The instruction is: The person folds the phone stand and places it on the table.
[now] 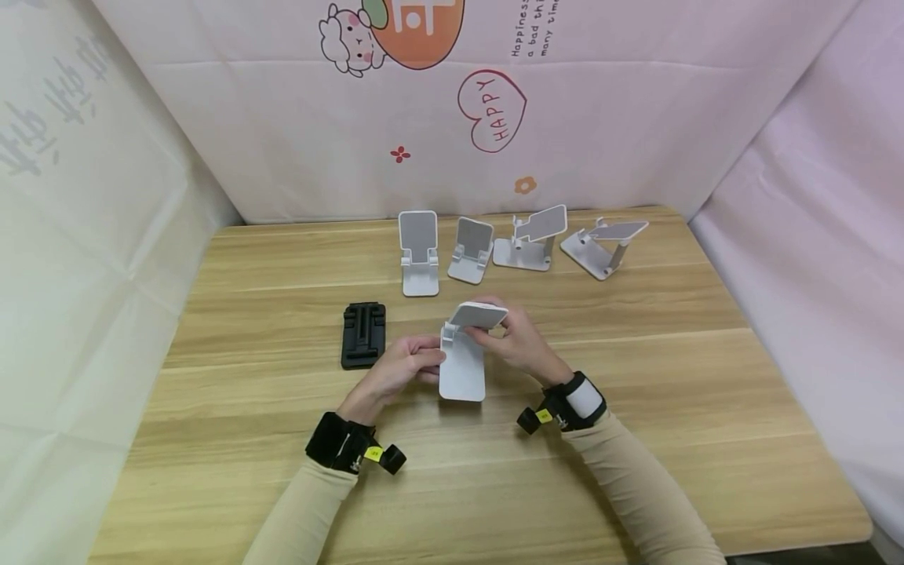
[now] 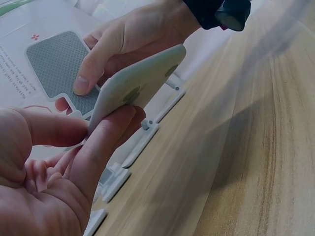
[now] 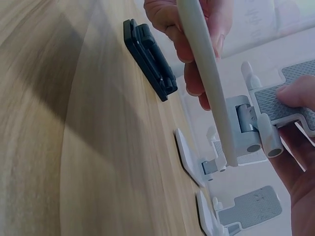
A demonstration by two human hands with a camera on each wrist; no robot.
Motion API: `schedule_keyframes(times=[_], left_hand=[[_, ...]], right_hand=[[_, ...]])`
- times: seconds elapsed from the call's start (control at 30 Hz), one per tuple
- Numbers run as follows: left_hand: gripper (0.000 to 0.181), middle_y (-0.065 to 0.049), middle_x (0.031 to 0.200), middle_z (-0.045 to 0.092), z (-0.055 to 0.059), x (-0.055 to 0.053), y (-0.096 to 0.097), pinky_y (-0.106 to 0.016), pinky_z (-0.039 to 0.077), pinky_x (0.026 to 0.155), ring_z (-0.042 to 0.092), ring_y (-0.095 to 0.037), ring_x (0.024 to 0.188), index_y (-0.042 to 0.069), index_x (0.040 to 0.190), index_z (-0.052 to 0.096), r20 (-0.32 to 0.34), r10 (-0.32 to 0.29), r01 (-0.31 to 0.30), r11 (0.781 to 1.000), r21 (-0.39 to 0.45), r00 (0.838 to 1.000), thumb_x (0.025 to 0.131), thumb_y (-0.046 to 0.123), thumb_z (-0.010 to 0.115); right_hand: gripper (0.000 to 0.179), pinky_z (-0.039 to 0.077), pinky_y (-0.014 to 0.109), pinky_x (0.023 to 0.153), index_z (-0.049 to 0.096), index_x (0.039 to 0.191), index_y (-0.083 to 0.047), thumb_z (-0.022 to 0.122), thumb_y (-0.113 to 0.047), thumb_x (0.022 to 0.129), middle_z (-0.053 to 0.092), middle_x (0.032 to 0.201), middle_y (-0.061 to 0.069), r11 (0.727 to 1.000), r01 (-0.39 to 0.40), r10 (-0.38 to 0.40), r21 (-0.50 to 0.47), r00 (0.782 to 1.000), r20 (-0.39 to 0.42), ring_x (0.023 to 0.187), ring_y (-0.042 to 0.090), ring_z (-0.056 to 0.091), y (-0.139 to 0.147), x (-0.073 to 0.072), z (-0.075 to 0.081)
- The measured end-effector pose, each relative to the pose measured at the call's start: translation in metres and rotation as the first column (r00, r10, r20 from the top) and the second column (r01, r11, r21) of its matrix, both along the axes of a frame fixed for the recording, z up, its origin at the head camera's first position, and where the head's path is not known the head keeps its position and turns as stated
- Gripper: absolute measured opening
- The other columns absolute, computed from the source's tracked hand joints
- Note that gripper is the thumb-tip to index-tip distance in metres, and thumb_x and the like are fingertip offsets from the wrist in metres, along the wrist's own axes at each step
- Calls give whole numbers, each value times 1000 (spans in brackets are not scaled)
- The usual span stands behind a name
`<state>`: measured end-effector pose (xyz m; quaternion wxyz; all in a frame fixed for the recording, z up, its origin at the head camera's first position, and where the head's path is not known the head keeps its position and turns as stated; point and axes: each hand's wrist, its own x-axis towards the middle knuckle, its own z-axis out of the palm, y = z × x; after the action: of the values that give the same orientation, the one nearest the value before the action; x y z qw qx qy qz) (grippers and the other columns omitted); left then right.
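A white folding phone stand [image 1: 462,369] is held up between both hands near the middle of the table. My left hand [image 1: 404,365] pinches the edge of its base between thumb and fingers; in the left wrist view the base's underside shows round pads [image 2: 131,95]. My right hand [image 1: 519,341] grips the stand's grey-padded plate [image 2: 58,66], thumb on the pad and fingers behind it. The plate is tilted up from the base, and the right wrist view shows the hinge [image 3: 244,120] between them. A folded black phone stand [image 1: 363,336] lies left of the hands.
Along the table's back stand several opened white phone stands: one upright [image 1: 420,251], a shorter one [image 1: 472,249], and others turned sideways, such as the rightmost stand [image 1: 603,245]. A printed cloth [image 1: 339,141] hangs behind the wooden table [image 1: 247,314].
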<state>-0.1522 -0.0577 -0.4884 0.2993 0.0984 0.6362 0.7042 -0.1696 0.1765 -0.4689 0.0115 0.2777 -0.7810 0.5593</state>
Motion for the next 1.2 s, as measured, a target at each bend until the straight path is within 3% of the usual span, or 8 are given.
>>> schedule_keyframes(times=[0.27, 0.47, 0.57, 0.77, 0.97, 1.2], left_hand=[[43, -30, 124, 68, -1, -1, 1, -27, 64, 80, 75, -13, 89, -14, 142, 51, -1, 46, -46, 998, -48, 999, 103, 5, 55], [45, -30, 128, 66, -2, -1, 2, -30, 64, 83, 76, -18, 92, -12, 144, 49, 11, 122, -121, 990, -75, 992, 103, 5, 56], [45, -28, 129, 66, -1, 0, 3, -29, 64, 81, 76, -21, 95, -11, 144, 50, 1, 177, -176, 979, -98, 984, 102, 5, 57], [45, -23, 132, 66, 2, 1, 6, -26, 64, 80, 74, -29, 107, -7, 145, 52, -11, 257, -256, 956, -143, 966, 101, 5, 59], [45, -24, 130, 67, 3, 3, 7, -29, 65, 80, 74, -30, 106, -9, 143, 53, -38, 296, -298, 938, -176, 954, 100, 4, 59], [43, -24, 124, 70, 2, 4, 8, -30, 65, 78, 76, -27, 99, -9, 141, 55, -50, 328, -332, 927, -177, 943, 99, 3, 60]], right_hand=[[44, 55, 27, 101, 58, 136, 4, 69, 8, 94, 67, 129, 20, 999, -34, 34, -42, 999, -11, 115, 18, 63, 2, 0, -2], [54, 50, 27, 108, 54, 140, 4, 71, 12, 90, 60, 137, 21, 999, 9, -17, -51, 987, -162, 121, 26, 60, 4, -1, 1], [53, 48, 28, 109, 58, 137, 3, 73, 12, 87, 60, 135, 20, 997, 64, -75, -45, 957, -280, 119, 30, 59, 3, -2, 4], [39, 51, 25, 100, 70, 119, 3, 78, 13, 82, 65, 117, 20, 985, 162, -173, -62, 872, -458, 110, 30, 60, -1, -1, 8], [29, 50, 23, 88, 75, 107, 2, 77, 15, 81, 69, 103, 15, 974, 219, -212, -55, 807, -552, 98, 29, 61, -2, 1, 11], [25, 47, 24, 72, 76, 104, 3, 79, 12, 81, 66, 92, 12, 961, 275, -211, 4, 746, -632, 85, 25, 58, -5, 4, 13]])
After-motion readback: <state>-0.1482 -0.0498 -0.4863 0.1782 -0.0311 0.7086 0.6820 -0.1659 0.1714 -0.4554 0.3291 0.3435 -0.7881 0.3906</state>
